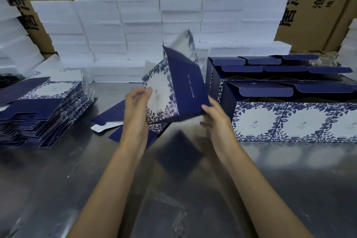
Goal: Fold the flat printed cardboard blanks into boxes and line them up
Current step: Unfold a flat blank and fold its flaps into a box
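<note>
Above a steel table (58, 170), the left hand (135, 102) pinches the floral panel of a half-opened box blank (173, 91) while the right hand (216, 120) grips its navy lower corner, between a stack of flat blanks (44, 110) and lined-up folded boxes (289, 120).

Dim overhead light, dull glare on steel table (58, 170), motion-blurred box (179, 87), bowed edges.
</note>
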Demonstrator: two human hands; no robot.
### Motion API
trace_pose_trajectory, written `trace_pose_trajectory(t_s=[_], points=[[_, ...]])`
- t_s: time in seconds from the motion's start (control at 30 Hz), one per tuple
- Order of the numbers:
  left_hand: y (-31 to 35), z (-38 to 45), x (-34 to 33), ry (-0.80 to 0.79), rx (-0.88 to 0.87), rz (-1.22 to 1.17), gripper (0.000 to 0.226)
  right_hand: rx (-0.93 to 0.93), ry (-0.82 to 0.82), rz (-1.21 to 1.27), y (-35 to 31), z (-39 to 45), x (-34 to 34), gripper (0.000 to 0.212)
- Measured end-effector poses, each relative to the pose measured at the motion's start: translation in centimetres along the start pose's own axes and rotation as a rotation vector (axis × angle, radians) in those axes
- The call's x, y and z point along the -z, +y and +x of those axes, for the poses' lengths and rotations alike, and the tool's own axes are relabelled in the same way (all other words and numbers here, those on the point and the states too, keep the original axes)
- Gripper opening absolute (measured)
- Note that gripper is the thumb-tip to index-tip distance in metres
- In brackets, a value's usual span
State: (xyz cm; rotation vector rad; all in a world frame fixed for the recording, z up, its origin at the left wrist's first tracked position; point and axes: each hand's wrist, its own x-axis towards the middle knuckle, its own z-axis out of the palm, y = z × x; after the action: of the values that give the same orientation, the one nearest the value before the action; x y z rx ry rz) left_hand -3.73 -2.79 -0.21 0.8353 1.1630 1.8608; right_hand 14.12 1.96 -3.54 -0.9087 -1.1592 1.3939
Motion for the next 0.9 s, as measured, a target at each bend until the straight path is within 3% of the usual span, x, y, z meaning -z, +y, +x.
trace_pose_trajectory(t_s=[0.17,0.23,0.27,0.33,0.37,0.4,0.47,0.6,0.73,0.9], points=[[0.3,0.4,0.8,-0.055,-0.020,0.087,0.063,0.091,0.100,-0.089,0.1,0.0,0.1,0.039],[0.1,0.2,0.7,-0.105,0.016,0.180,0.062,0.092,0.116,-0.124,-0.5,-0.6,-0.3,0.018],[0.2,-0.1,0.5,-0.123,0.033,0.215,0.064,0.081,0.104,-0.124,-1.1,-0.8,-0.6,0.025],[0.3,-0.5,0.1,-0.143,0.054,0.249,0.066,0.076,0.063,-0.123,-2.0,-1.2,-1.0,0.082],[0.5,-0.6,-0.2,-0.151,0.057,0.259,0.063,0.081,0.049,-0.124,-2.2,-1.4,-1.1,0.096],[0.7,-0.7,-0.3,-0.159,0.056,0.267,0.058,0.105,0.021,-0.132,-2.4,-1.7,-1.3,0.093],[0.8,-0.7,-0.5,-0.181,0.034,0.295,0.047,0.153,-0.009,-0.165,-2.3,-2.5,-1.8,0.062],[0.3,-0.9,-0.2,-0.149,0.004,0.379,0.023,0.210,0.038,-0.131,-1.4,-2.6,-1.8,0.074],[1.2,-0.7,0.3,-0.123,0.026,0.517,0.036,0.243,0.025,-0.167,-1.4,-2.6,-1.8,0.068],[1.8,-1.0,-0.4,-0.131,-0.130,0.827,0.048,0.261,0.006,-0.172,-1.2,-2.6,-1.7,0.058]])
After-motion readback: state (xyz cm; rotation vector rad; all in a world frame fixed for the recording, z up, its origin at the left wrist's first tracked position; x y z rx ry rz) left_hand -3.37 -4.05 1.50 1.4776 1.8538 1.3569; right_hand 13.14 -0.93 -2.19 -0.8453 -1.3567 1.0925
